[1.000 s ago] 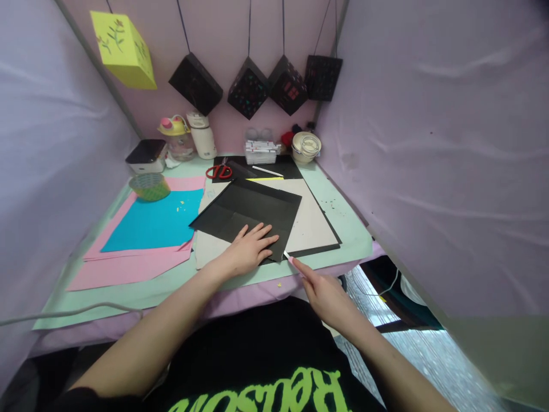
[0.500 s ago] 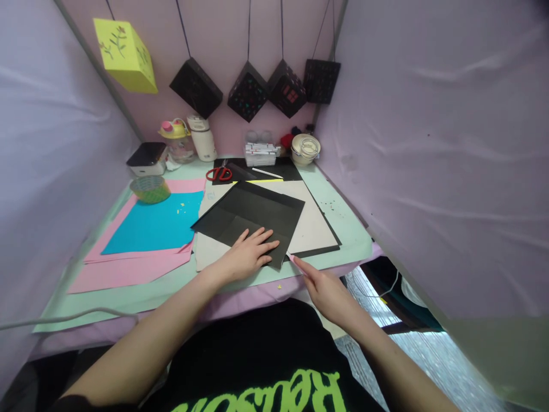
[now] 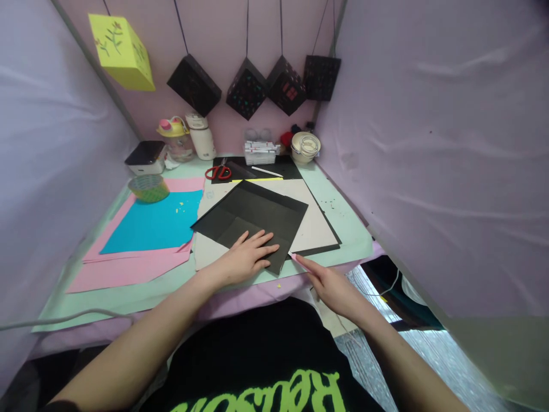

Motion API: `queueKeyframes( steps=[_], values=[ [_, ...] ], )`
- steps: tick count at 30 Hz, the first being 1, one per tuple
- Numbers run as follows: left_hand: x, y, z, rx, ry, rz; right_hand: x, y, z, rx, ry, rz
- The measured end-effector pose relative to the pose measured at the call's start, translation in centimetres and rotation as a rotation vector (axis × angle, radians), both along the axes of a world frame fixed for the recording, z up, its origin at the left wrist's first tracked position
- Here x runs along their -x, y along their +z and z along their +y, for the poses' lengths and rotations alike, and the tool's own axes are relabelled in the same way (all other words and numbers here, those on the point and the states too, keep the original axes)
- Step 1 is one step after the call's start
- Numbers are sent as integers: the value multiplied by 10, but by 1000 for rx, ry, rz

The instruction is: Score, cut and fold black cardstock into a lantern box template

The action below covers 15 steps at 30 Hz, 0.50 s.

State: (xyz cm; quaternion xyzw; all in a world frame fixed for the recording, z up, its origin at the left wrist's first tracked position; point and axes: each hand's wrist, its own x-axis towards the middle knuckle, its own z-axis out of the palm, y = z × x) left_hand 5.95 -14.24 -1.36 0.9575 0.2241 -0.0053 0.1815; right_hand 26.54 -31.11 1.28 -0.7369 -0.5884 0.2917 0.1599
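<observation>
Atop the pale sheet [image 3: 318, 226], the black paper [image 3: 261, 203] is best pinned by the spread left hand [image 3: 246, 257], clear of the knife [image 3: 294, 256] pinched by the right hand [image 3: 332, 283] at the sheet's near edge.

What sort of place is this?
Probably a small papercraft workspace, judging by the creased black paper sheet, red-handled metal scissors and black patterned boxes hanging at the back.
</observation>
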Motion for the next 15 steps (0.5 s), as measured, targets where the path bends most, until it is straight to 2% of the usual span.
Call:
queueKeyframes(
  steps=[15],
  values=[
    [1, 3, 1, 4, -19, 35, -14, 6, 3, 6, 52, -53]
  ],
)
